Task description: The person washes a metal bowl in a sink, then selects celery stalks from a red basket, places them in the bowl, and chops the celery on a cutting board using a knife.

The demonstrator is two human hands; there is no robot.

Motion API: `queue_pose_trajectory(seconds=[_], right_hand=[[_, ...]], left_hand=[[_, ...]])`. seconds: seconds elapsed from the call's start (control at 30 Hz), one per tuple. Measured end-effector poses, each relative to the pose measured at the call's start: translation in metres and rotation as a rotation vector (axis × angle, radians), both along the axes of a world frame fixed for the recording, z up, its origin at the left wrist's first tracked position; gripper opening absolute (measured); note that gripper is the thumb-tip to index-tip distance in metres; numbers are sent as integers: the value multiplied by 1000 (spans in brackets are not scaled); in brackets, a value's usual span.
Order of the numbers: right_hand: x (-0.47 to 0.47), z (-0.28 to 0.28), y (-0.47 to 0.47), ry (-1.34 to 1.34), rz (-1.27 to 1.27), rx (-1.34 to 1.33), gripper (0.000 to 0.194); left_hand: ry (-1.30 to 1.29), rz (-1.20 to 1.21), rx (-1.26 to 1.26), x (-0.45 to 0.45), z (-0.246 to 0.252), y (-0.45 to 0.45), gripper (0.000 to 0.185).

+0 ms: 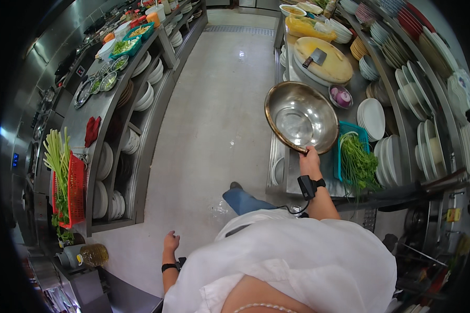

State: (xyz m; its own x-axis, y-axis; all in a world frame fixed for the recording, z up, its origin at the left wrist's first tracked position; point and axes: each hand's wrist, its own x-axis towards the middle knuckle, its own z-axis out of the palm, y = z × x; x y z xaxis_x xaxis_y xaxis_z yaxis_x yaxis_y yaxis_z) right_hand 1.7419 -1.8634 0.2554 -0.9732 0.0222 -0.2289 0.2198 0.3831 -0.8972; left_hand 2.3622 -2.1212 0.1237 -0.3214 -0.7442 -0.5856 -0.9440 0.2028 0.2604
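My right hand [310, 155] grips the near rim of a large, empty stainless steel basin [297, 119], tilted so that its inside faces me, by the left edge of the right-hand counter. My left hand [171, 241] hangs over the floor at the lower left, fingers slightly curled, with nothing seen in it. Right of the basin are a small metal bowl of peeled purple onions [340, 97] and a teal basket [338, 156] of leafy green herbs [356, 160]. Beyond it, a cleaver [316, 58] lies on a round cutting board [337, 70].
Plate stacks [371, 119] line the right counter and shelves. Along the left counter [98, 105] stand vegetable baskets, small bowls, a red cloth [92, 131] and a red basket [76, 191] with long green stalks. An oil jug [94, 255] is at lower left. The aisle floor [211, 117] has wet spots.
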Motion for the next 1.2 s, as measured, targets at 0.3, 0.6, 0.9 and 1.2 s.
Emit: queue_pose_trajectory(seconds=[0.3, 0.6, 0.9, 1.2], right_hand=[[-54, -43, -58, 265, -23, 285, 35], [-99, -53, -99, -87, -789, -796, 47], [-64, -79, -139, 221, -398, 811, 76], [-50, -108, -414, 41, 434, 6, 44]], left_hand=[[-55, -45, 192, -27, -45, -89, 58], [-165, 4, 209, -36, -38, -188, 60], [229, -51, -173, -101, -13, -353, 69], [566, 76, -476, -80, 135, -462, 66]])
